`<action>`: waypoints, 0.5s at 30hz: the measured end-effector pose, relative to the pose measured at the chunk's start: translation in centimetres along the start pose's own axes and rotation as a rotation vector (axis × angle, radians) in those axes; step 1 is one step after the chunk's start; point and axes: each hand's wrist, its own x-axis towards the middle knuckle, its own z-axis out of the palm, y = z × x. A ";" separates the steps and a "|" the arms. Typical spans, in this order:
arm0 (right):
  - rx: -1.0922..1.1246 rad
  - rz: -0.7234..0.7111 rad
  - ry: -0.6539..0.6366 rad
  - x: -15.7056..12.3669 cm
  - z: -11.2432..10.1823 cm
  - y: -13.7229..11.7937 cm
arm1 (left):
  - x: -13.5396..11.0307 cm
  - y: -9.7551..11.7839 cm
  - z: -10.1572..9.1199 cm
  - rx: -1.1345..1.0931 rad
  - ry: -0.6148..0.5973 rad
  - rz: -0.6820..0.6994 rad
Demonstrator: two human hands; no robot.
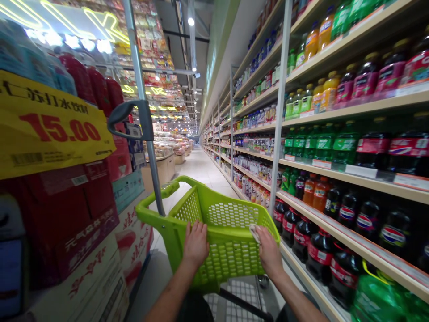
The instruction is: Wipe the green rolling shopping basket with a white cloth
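Observation:
A bright green plastic shopping cart [234,257] with perforated sides stands right in front of me. On its near rim rests my left hand [196,245], closed over the edge with the fingers reaching to the inside. My right hand [270,252] is at the rim's right corner, closed on a white crumpled cloth [254,232] that touches the green edge. Part of the cloth is hidden under the fingers. A grey pole with a dark grey loop handle [147,120] rises on the cart's left side. Below the basket, the cart's lower grid is partly visible.
Shelves [315,172] of bottled drinks line the right side, close to the cart. Stacked drink cartons [97,268] stand at left under a yellow price sign [56,127]. A tiled aisle [201,165] runs ahead past display counters [161,167].

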 end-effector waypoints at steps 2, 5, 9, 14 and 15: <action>0.045 -0.055 -0.031 -0.2 0.9 -2.0 | 0.0 0.3 -0.1 0.001 -0.001 -0.011; 0.135 -0.174 -0.083 0.0 2.7 -5.7 | -0.1 0.7 -0.1 0.005 -0.010 -0.001; 0.128 -0.180 -0.108 0.7 2.6 -5.4 | -0.2 0.8 -0.1 0.004 -0.014 0.001; 0.021 0.013 -0.066 1.5 -0.1 -0.3 | 0.0 1.7 0.0 -0.005 -0.006 0.000; 0.015 0.029 -0.061 1.5 -0.2 -0.2 | 0.1 2.0 0.1 -0.007 -0.008 -0.002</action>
